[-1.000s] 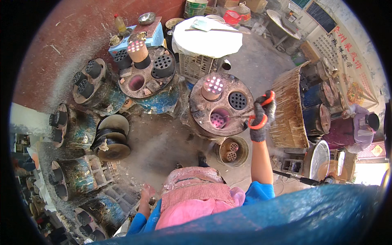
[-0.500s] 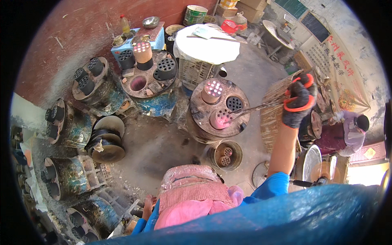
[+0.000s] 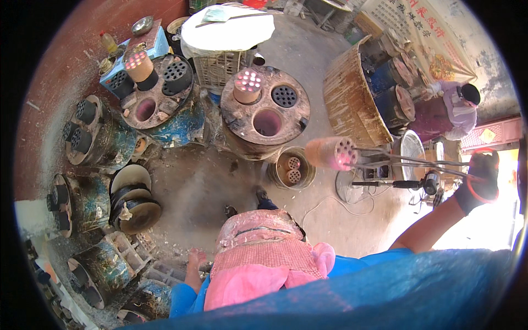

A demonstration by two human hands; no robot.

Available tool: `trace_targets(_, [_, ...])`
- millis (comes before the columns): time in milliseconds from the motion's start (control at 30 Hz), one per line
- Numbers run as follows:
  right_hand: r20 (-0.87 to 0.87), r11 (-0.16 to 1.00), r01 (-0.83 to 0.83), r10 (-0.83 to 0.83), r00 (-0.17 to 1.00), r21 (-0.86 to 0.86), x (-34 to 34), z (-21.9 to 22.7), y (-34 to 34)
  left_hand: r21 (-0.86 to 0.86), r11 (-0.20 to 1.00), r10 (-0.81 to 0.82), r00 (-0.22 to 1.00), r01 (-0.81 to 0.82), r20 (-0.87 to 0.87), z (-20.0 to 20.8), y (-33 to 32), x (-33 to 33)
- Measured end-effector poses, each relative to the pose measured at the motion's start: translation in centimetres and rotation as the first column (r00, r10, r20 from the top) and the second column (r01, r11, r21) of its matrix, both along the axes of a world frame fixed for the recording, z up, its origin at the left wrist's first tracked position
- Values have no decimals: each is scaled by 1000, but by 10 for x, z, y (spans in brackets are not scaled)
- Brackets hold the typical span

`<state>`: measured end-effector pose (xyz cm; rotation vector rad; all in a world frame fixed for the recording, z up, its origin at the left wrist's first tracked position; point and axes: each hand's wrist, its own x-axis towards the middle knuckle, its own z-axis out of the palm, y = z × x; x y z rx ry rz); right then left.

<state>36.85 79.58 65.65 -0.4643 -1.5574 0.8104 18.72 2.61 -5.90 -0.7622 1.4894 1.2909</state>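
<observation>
My right hand (image 3: pixel 484 176), in a black and orange glove, is closed around the handles of long metal tongs (image 3: pixel 410 159) at the far right. The tongs' far ends hold a glowing honeycomb coal briquette (image 3: pixel 330 153), tilted on its side in the air just right of a metal bucket (image 3: pixel 313 179). In the bucket lie two pale spent briquettes (image 3: pixel 293 176). The round stove (image 3: pixel 234 118) in front of me has one uncovered glowing hole (image 3: pixel 268 122), a hot briquette (image 3: pixel 247 85) standing up and a black one in another hole. My bare left hand (image 3: pixel 195 260) hangs low beside me, fingers loosely apart, holding nothing visible.
More stoves with black briquettes stand along the left, one stove (image 3: pixel 159 118) at the back. Round metal plates (image 3: pixel 135 192) are stacked on the floor. A white-covered stand (image 3: pixel 225 33) is behind. At right are a tall rusty panel (image 3: pixel 352 91), a cable and another person (image 3: pixel 451 110).
The glowing briquette has been lifted out of the front stove's hole and carried right and toward me in the tongs. My right arm has swung outward to the right, and the view has shifted.
</observation>
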Motion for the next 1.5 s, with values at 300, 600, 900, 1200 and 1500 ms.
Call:
trace_targets(300, [35,880,89,-82,996,-467,-91,-360,40,47,999,-3,994,8,-105,67,43,13])
trace_targets(600, [598,756,458,-110,794,-468,-130,-681,42,-366,925,-114,993,100,-18,175,52,161])
trace_targets(900, [744,726,495,34,667,-477,-117,-714,17,-384,922,-30,998,50,56,182,44,219])
trace_targets(1200, [268,872,-117,270,925,-474,-106,-507,18,-157,987,-69,982,41,-178,132,82,166])
trace_targets(1500, [-221,503,-832,806,550,-236,-243,-175,6,-283,955,52,991,-85,-122,89,100,76])
